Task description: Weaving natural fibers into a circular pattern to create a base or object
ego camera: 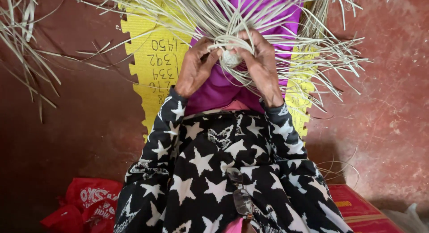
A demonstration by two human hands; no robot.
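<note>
Pinched between both hands, left hand (pixel 195 67) and right hand (pixel 260 65), sits a small pale woven palm-strip knot (pixel 231 58), loose strips fanning over the yellow mat (pixel 147 50)

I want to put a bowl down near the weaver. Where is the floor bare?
Bare red floor lies right of the yellow mat, and more lies left, between mat and red bag. Crowded: pale strips fan around both hands.

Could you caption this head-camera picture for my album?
Both hands, left and right, weave pale straw strips above a yellow mat.
</note>
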